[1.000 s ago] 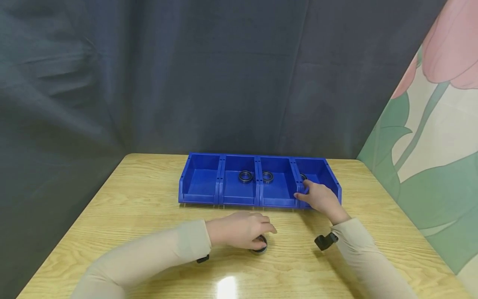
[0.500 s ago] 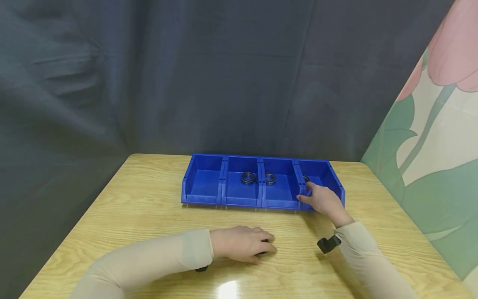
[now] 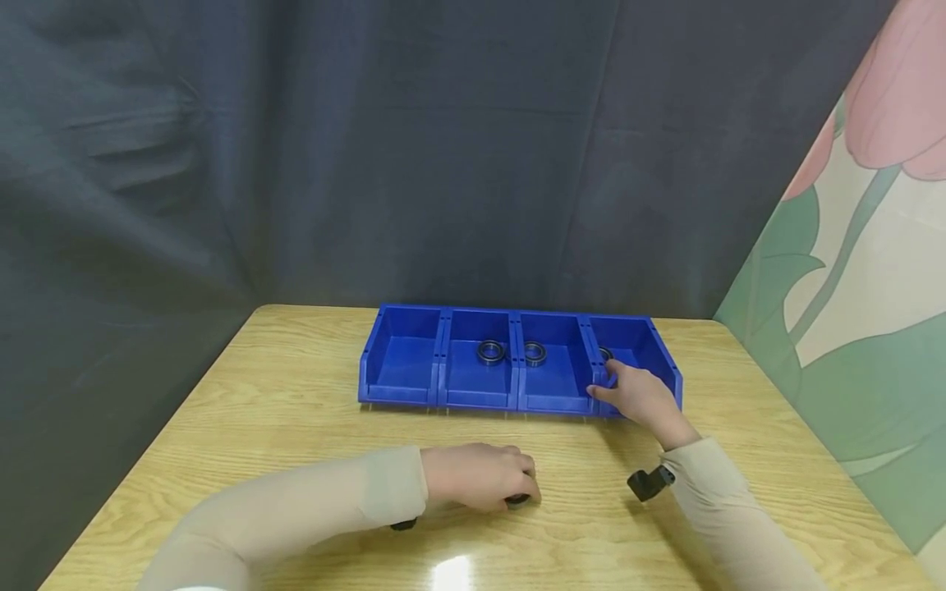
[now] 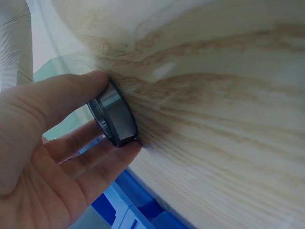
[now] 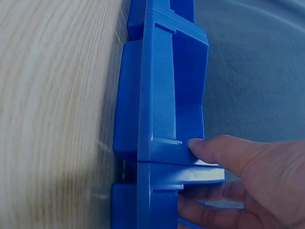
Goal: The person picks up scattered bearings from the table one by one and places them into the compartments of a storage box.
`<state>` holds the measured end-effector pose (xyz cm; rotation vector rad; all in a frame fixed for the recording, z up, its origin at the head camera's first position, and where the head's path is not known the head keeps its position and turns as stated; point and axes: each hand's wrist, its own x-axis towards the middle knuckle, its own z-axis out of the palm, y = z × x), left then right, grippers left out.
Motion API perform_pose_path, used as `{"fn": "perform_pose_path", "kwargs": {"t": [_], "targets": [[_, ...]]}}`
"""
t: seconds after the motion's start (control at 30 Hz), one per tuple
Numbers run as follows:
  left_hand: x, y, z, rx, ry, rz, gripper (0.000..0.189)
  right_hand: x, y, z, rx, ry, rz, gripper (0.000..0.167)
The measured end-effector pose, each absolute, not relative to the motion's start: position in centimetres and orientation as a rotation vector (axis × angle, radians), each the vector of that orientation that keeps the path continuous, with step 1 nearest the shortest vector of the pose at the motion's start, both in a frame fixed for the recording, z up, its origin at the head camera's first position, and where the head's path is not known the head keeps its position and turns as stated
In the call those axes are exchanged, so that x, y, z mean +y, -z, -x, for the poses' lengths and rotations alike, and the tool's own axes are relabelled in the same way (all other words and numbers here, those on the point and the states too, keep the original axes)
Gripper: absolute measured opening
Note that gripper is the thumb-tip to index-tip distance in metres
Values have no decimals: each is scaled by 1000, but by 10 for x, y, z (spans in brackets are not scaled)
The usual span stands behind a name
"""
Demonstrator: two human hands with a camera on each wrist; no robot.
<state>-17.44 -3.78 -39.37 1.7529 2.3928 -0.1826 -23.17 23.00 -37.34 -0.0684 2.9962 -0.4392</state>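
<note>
My left hand (image 3: 484, 478) pinches a dark ring bearing (image 4: 114, 117) between thumb and fingertips, low over the wooden table. Whether the bearing touches the tabletop, I cannot tell. In the head view the hand covers most of this bearing (image 3: 516, 499). My right hand (image 3: 645, 400) grips the divider (image 5: 190, 174) between the two rightmost blue storage bins, thumb on one side and fingers on the other. Two bearings lie in the middle bins, one in the second bin (image 3: 491, 352) and one in the third (image 3: 534, 353). Another bearing (image 3: 605, 354) shows partly behind my right fingers.
Four-sided blue bins (image 3: 402, 392) stand joined in a row toward the table's back edge. The leftmost shows a bare floor. Behind the wooden table (image 3: 296, 394) hangs a dark curtain (image 3: 443, 164); a flower-painted wall (image 3: 872, 328) rises at the right.
My left fingers have moved from spread over the bearing to curled round it, with the bearing drawn slightly nearer my body. My right hand stays at the bin divider; the head view shifted slightly.
</note>
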Motion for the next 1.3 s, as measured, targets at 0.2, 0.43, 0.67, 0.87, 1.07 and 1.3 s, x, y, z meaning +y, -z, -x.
{"fn": "perform_pose_path", "kwargs": {"t": [0.2,0.43,0.67,0.87,1.07,1.3], "targets": [[-34,385,181,2374,263,-1754,40,231,374,234,3003,457,81,72],[-50,351,198,2333,224,-1518,39,229,376,236,3017,464,120,71],[-80,296,243,2446,34,-1269,39,229,372,234,3021,446,105,71],[-113,267,295,2620,-42,-1052,39,230,371,233,3030,435,111,70],[-136,263,329,2723,-30,-813,42,230,373,231,3014,442,90,70],[-142,266,347,2783,-88,-638,43,231,373,230,3002,432,87,74]]}}
